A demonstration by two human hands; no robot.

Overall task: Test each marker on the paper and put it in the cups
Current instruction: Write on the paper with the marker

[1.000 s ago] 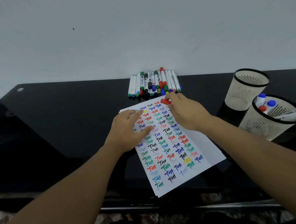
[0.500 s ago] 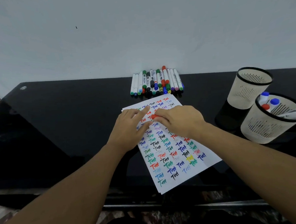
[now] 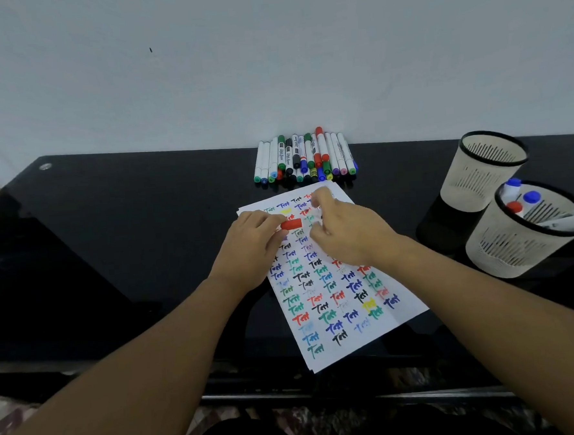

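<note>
I read uncapping step. Left hand [image 3: 252, 249] pinches red cap [image 3: 291, 224]; right hand [image 3: 343, 234] curls round marker body, mostly hidden, over paper's [image 3: 405, 311] far end. Paper nearly full of marks. Near cup [image 3: 515, 233] at desk's right edge holds several markers [image 3: 531, 198]; far cup [image 3: 484, 171] looks empty; pile [image 3: 304, 159] at back edge remains.

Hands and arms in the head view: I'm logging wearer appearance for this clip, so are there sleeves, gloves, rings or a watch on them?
Both forearms are bare from the bottom edge of the frame up to the wrists, with no sleeves in view. The left hand and right hand wear no gloves, and no watch, bracelet or ring shows on the sides facing the camera. No markings or cables are visible.
</note>
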